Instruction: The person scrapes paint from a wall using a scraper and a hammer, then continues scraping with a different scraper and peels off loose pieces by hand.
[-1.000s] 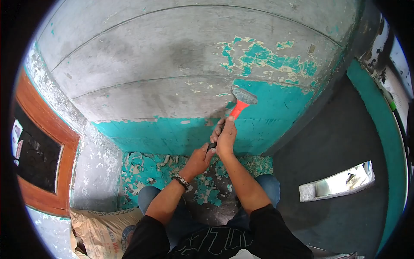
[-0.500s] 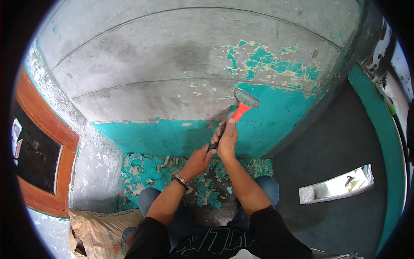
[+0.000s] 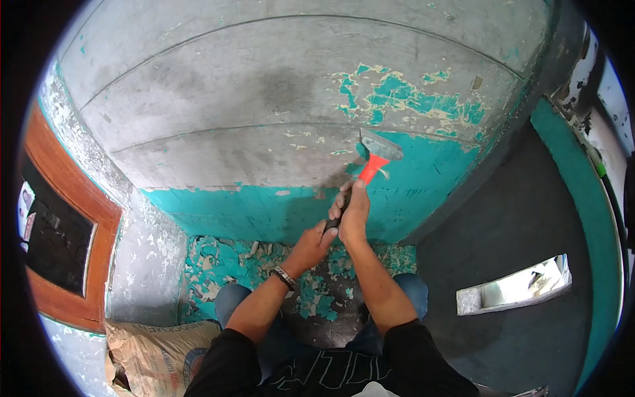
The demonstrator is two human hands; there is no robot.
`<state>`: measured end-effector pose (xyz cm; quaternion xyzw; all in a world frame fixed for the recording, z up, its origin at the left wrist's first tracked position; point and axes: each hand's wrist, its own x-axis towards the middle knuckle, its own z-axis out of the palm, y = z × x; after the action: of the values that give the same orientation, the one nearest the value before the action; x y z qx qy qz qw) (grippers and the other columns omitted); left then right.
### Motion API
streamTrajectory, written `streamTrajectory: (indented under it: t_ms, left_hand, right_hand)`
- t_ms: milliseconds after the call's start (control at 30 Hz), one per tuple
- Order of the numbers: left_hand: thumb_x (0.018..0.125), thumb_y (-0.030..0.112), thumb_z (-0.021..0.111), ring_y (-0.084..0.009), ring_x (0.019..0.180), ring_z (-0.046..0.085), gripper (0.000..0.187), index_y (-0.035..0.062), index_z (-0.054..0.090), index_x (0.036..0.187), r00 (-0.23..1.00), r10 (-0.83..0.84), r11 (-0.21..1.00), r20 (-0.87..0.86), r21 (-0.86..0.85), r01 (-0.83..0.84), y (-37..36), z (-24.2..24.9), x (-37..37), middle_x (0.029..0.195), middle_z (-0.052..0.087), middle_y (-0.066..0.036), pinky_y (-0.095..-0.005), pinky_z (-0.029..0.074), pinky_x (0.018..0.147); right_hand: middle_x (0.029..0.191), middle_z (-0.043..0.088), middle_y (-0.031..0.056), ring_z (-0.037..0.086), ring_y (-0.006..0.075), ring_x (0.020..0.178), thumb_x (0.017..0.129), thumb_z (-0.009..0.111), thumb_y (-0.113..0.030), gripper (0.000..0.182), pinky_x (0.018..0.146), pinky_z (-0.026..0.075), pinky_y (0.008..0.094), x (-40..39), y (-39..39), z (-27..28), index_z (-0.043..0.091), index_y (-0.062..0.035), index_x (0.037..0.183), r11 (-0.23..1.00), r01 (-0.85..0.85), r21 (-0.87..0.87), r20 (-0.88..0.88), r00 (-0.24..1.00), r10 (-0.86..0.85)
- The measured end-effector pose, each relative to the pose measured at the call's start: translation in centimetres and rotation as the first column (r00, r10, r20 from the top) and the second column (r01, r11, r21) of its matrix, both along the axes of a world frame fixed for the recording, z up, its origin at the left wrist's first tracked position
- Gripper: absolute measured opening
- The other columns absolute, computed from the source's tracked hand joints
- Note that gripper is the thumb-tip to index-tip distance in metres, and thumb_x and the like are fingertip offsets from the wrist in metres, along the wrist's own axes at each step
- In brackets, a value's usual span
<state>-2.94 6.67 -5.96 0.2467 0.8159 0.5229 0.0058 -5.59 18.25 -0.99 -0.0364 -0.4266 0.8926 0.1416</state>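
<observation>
Both my hands grip one paint scraper (image 3: 374, 165) with a red neck, a dark handle and a wide grey blade. My right hand (image 3: 354, 213) wraps the upper handle just below the red neck. Lower down, my left hand (image 3: 311, 246) closes round the handle's end; a bracelet circles that wrist. The blade lies at the upper border of the turquoise paint (image 3: 423, 178) on the wall, where bare grey plaster (image 3: 231, 86) begins. A small light paint flake hangs beside the red neck. Patches of turquoise paint (image 3: 410, 96) remain higher on the wall.
Paint flakes (image 3: 221, 261) litter the floor along the wall's foot and between my knees. A paper cement sack (image 3: 155, 357) stands at lower left, near a wooden frame (image 3: 99, 264). At right a dark wall (image 3: 503, 231) has a bright rectangular opening (image 3: 522, 288).
The scraper and both hands have shifted slightly up and to the right. A small flake now shows beside the red neck. The view has moved a little.
</observation>
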Motion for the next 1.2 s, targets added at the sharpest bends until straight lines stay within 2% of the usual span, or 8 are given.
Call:
streamTrajectory:
  t_ms: [167,233,333,767,867,933,1033,1200]
  left_hand:
    - [0.095,0.03,0.049,-0.0422,0.065,0.058,0.034,-0.0035,0.049,0.094,1.0,0.013,0.997,-0.018,-0.076,-0.015,-0.3,-0.1,0.9,0.066,0.057,-0.023,-0.0447,0.043,0.056]
    - [0.095,0.03,0.05,-0.0274,0.054,0.052,0.032,-0.0024,0.049,0.097,0.997,0.005,0.992,0.078,-0.126,0.005,-1.2,0.7,1.6,0.062,0.051,-0.017,-0.0389,0.038,0.051]
    - [0.094,0.032,0.051,-0.0265,0.051,0.052,0.034,-0.0017,0.048,0.098,0.995,-0.019,0.988,0.1,-0.152,0.034,-2.4,1.5,2.3,0.06,0.051,-0.016,-0.0379,0.037,0.049]
    - [0.092,0.038,0.051,-0.041,0.066,0.06,0.045,-0.0044,0.046,0.108,0.981,0.124,0.944,0.149,-0.324,-0.07,-4.7,-1.3,3.2,0.067,0.057,-0.021,-0.0478,0.044,0.058]
    - [0.094,0.042,0.047,-0.0358,0.061,0.06,0.045,-0.0018,0.047,0.103,0.986,0.101,0.985,0.133,-0.154,-0.08,-4.3,-1.3,3.2,0.064,0.058,-0.015,-0.0453,0.045,0.056]
    - [0.095,0.046,0.043,-0.0282,0.055,0.058,0.044,0.0019,0.047,0.098,0.817,-0.314,0.929,0.483,0.334,0.159,-4.9,-2.3,2.6,0.061,0.056,-0.007,-0.0432,0.046,0.053]
    - [0.096,0.053,0.035,-0.0193,0.069,0.061,0.055,0.0018,0.047,0.115,0.693,-0.482,0.869,0.536,0.398,0.296,-6.1,-4.1,2.0,0.077,0.059,-0.008,-0.0327,0.049,0.063]
    - [0.096,0.049,0.037,-0.0196,0.107,0.053,0.057,-0.0002,0.045,0.124,0.958,-0.128,0.908,0.256,0.419,0.009,-4.4,0.9,3.3,0.114,0.053,-0.012,-0.0328,0.043,0.091]
  right_hand:
    - [0.064,0.046,0.0032,0.049,0.0155,0.051,0.097,0.041,-0.045,0.04,0.05,0.044,0.0322,0.6,1.3,-2.2,0.045,-0.0052,0.095,0.996,-0.035,0.086,-0.037,0.999,0.038]
    - [0.066,0.048,0.004,0.052,0.0166,0.054,0.097,0.04,-0.045,0.04,0.053,0.046,0.0326,0.8,1.5,-2.8,0.045,-0.0047,0.096,0.991,-0.084,0.105,-0.039,0.995,0.088]
    - [0.069,0.052,0.0051,0.056,0.0183,0.058,0.097,0.04,-0.044,0.04,0.058,0.049,0.0331,1.1,1.4,-3.4,0.046,-0.0042,0.097,0.981,-0.154,0.122,-0.005,0.988,0.155]
    - [0.075,0.056,0.0044,0.059,0.0151,0.066,0.1,0.039,-0.034,0.034,0.064,0.05,0.0297,1.8,-0.5,-3.2,0.045,-0.0025,0.111,0.93,-0.207,0.304,-0.116,0.961,0.252]
    - [0.075,0.055,0.0039,0.059,0.0139,0.069,0.099,0.04,-0.029,0.035,0.065,0.049,0.0279,3.3,-1.0,-1.4,0.04,-0.0012,0.12,0.916,-0.191,0.353,-0.23,0.931,0.283]
    - [0.075,0.055,0.005,0.058,0.0136,0.069,0.098,0.041,-0.026,0.036,0.064,0.048,0.0283,4.2,-1.1,-1.2,0.038,-0.0007,0.124,0.911,-0.213,0.353,-0.229,0.924,0.305]
    - [0.078,0.056,0.0091,0.058,0.0159,0.07,0.097,0.043,-0.021,0.039,0.065,0.048,0.0313,5.7,-1.4,-0.6,0.036,-0.0007,0.129,0.873,-0.193,0.447,-0.161,0.943,0.291]
    - [0.086,0.058,0.0125,0.06,0.0189,0.073,0.095,0.047,-0.023,0.043,0.067,0.048,0.0349,6.4,-2.5,-2.2,0.037,-0.002,0.132,0.673,0.104,0.732,-0.187,0.981,0.052]
